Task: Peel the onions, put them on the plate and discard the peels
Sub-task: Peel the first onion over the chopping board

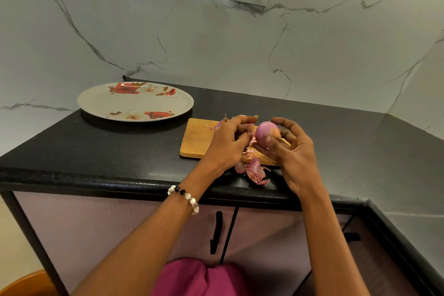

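Above the near edge of the cutting board (197, 138), a purple onion (264, 133) is held in the right hand (292, 151), whose grip is curled round it from below and behind, with the thumb laid on its near face and the fingers arched over its far side. Just left of the onion, the left hand (227, 143) is seen with its fingers curled, and a scrap of peel appears to be pinched in its grip, though the contact is partly hidden. A second onion (219, 124) is partly visible on the board behind the left hand. Loose peels (254, 172) are heaped at the board's near edge and spill onto the black bench (108, 149). Well to the left of the board and further back, the flowered plate (134, 101) is set on the bench, with no onion on it yet. The onion is judged to be firm, light and rather slippery where the smooth flesh is bared, so it is best cradled round its middle; the papery skin is thin and brittle, likely to tear in strips, and is best caught at the root or stem end. No brand, label or readable writing is shown anywhere.
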